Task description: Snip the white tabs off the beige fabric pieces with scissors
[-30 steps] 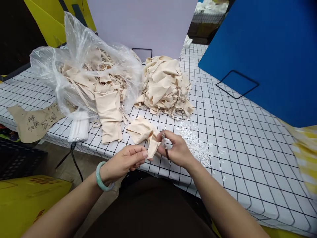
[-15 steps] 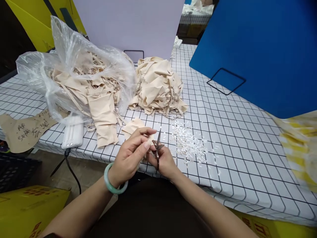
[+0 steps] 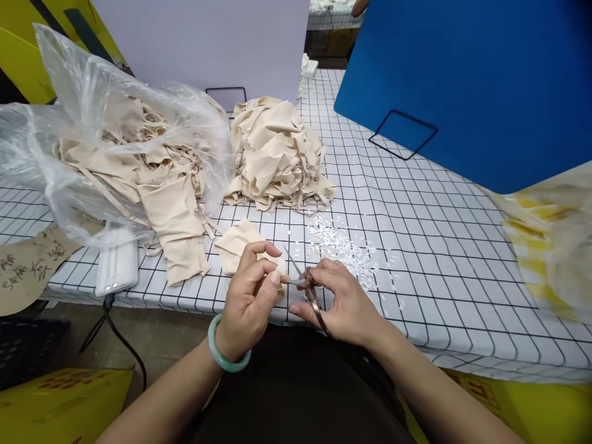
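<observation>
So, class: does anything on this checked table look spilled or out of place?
Yes: small white bits lie scattered over the table beside the right hand, which holds snips. Loose litter, no container.

**Materials and finishes, listed outward from the checked table cover**

Table cover (image 3: 416,246): smooth, matt white, black grid. Cloth piece (image 3: 235,242) at its near edge: beige fabric, matt, soft. Snips (image 3: 305,285) just in front: dull brownish metal. Bangle (image 3: 226,357): glossy pale green (stone or glass, cannot tell). Bag (image 3: 92,123) on its left: clear, crinkled, shiny plastic. Board (image 3: 462,80) on its right: matt blue.
</observation>
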Available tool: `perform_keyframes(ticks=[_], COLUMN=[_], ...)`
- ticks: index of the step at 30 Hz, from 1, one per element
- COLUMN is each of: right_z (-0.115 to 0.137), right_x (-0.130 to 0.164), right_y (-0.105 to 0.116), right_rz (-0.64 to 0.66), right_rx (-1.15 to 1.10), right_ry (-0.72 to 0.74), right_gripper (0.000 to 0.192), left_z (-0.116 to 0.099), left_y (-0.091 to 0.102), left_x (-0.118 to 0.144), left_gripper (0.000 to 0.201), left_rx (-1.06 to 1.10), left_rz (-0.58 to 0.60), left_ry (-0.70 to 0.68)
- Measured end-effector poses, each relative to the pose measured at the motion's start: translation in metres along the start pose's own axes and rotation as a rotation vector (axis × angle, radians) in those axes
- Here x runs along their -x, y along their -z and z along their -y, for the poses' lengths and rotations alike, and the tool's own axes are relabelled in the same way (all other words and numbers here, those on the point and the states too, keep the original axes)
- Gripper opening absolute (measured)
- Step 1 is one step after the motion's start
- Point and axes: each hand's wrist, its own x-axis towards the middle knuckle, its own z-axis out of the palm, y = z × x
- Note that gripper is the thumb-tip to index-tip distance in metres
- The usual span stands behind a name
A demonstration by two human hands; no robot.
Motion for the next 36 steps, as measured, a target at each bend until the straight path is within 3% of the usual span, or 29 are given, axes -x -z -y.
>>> perform_keyframes(ticks=[23,30,36], right_z=[-0.004,-0.009,-0.023], right_x=[0.004,0.009,0.021], right_y=[0.000,-0.002,0.001], right_rz=[0.006,-0.018,-0.082], right_rx=[-0.028,-0.002,0.013], right_ry=[0.021,-0.021,-0.080], right_gripper=[0.052,0.056,0.055], left_z=[0.005,0.003,0.005], left_y=[-0.011,-0.013,-0.027], left_x=[0.002,-0.002,-0.009], left_gripper=[0.019,0.021,0.023], left_rx=[-0.035,-0.071,-0.068], left_rz=[0.120,0.142,0.213], left_ry=[-0.034,-0.057,-0.074])
